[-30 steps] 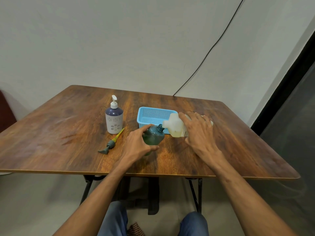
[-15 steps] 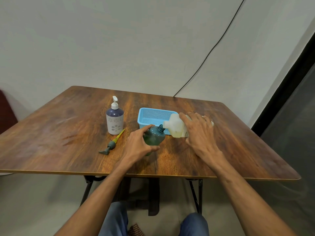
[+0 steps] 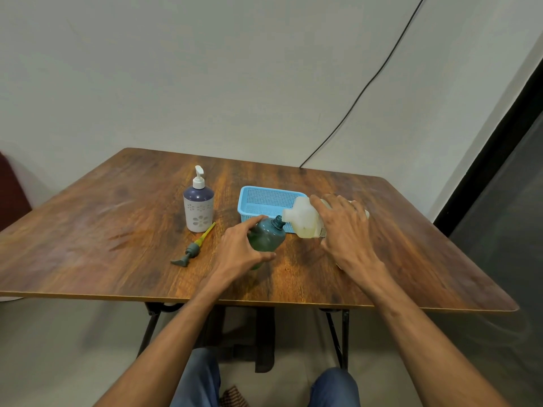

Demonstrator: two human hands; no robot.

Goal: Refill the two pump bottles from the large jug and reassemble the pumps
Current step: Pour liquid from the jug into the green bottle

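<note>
Leaning toward the green bottle (image 3: 266, 237), the jug (image 3: 304, 220) shows an unreadable label (image 3: 322, 232).

Evenly lit indoor view, soft and slightly hazy.
Diffuse light falls from above; the left hand (image 3: 241, 251) casts only a faint shadow on the table (image 3: 88, 230), whose edges bow with wide-angle distortion.

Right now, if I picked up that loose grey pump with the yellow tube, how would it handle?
The grey pump with yellow tube lies flat, probably light. Its thin tube may flex. The jutting spout should stop rolling.
</note>
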